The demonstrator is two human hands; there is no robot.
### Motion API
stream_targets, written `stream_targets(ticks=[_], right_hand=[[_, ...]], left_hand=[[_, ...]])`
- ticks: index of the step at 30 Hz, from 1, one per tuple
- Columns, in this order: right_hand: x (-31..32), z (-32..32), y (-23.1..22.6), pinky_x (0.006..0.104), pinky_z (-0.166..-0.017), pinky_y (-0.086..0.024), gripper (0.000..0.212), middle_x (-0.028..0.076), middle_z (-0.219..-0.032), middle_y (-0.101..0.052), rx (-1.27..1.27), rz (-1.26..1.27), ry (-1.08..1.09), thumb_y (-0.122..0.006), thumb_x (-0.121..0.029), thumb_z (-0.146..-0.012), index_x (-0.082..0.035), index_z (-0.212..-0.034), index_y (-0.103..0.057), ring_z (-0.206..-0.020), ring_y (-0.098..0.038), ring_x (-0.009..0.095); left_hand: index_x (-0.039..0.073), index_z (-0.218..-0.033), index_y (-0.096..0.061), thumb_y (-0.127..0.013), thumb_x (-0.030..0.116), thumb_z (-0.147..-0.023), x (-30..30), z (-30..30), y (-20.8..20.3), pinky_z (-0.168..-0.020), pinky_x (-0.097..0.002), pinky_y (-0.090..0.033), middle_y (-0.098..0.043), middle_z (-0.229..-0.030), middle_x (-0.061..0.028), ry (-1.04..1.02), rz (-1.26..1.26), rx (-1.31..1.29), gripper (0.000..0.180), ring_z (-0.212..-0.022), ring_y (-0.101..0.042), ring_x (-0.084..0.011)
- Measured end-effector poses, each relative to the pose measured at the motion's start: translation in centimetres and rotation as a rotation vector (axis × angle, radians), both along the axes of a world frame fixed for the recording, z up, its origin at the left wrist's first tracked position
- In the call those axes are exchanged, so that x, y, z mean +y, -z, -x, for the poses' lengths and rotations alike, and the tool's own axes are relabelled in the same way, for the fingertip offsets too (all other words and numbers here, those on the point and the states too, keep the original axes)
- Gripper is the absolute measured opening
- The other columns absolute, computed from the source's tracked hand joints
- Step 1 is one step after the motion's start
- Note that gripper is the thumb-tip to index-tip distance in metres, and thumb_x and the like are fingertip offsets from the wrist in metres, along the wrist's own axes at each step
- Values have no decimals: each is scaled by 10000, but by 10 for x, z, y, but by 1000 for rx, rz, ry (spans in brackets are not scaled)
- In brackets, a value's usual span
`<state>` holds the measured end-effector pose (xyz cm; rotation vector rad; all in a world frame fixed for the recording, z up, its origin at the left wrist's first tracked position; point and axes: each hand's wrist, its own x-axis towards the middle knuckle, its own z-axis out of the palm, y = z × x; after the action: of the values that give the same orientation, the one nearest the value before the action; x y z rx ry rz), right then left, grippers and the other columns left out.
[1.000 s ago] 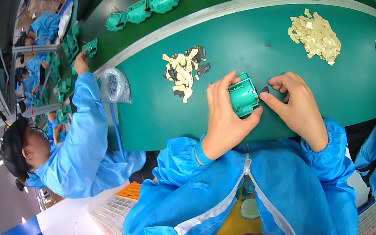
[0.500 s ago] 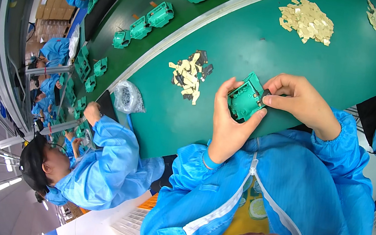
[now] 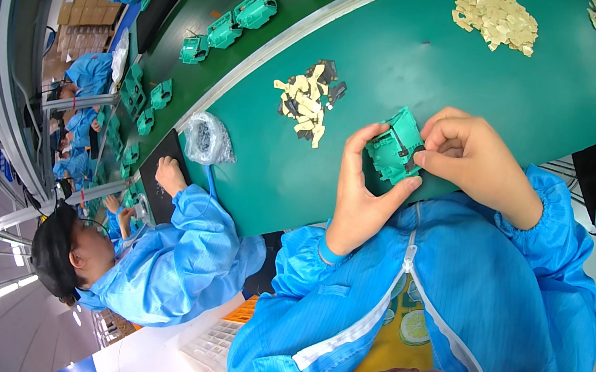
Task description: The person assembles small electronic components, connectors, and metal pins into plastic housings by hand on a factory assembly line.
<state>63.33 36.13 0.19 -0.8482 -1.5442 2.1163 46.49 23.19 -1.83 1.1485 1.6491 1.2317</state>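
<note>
My left hand [image 3: 366,204] is wrapped around a green plastic housing [image 3: 392,158], thumb on the near side and fingers on the far left. The housing's hollow, ribbed inside faces up toward me. A small black part [image 3: 411,161] sits at its right side, with a dark strip running across the inside. My right hand [image 3: 465,149] pinches the black part between thumb and index finger against the housing's edge; the fingertips partly cover it. To the left, a pile of cream and black small pieces [image 3: 306,101] lies on the green table.
A larger heap of cream flat pieces [image 3: 496,17] lies farther back. Beside a clear plastic bag [image 3: 208,139], a co-worker's hand [image 3: 171,175] rests over a dark mat at left. Beyond the pale rail [image 3: 288,43], several green housings [image 3: 255,9] stand on the conveyor belt.
The housing has tilted in my left hand, and a dark strip now shows across its inside. My right fingers stay at its right edge. The co-worker's hand at left has shifted slightly.
</note>
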Motion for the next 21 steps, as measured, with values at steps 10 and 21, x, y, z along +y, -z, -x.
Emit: stream_targets(ticks=[10, 21], right_hand=[[-17, 5, -9, 336, -653, -493, 171, 121, -916, -616, -115, -225, 9, -744, -81, -869, 62, -818, -665, -734, -621, 201], [-21, 5, -8, 352, -608, -485, 197, 145, -872, -650, -128, -252, 18, -733, -93, -868, 94, -832, -683, -682, -631, 222]], left_hand=[[20, -1415, -481, -702, -13, -869, -10, 7, -2, -1212, -441, -300, -472, -1454, -113, 16, -64, -68, 590, -1396, -436, -256], [33, -1391, -486, -672, -22, -860, -8, 5, -13, -1158, -463, -396, -475, -1429, -109, -17, -14, -178, 565, -1355, -467, -241]])
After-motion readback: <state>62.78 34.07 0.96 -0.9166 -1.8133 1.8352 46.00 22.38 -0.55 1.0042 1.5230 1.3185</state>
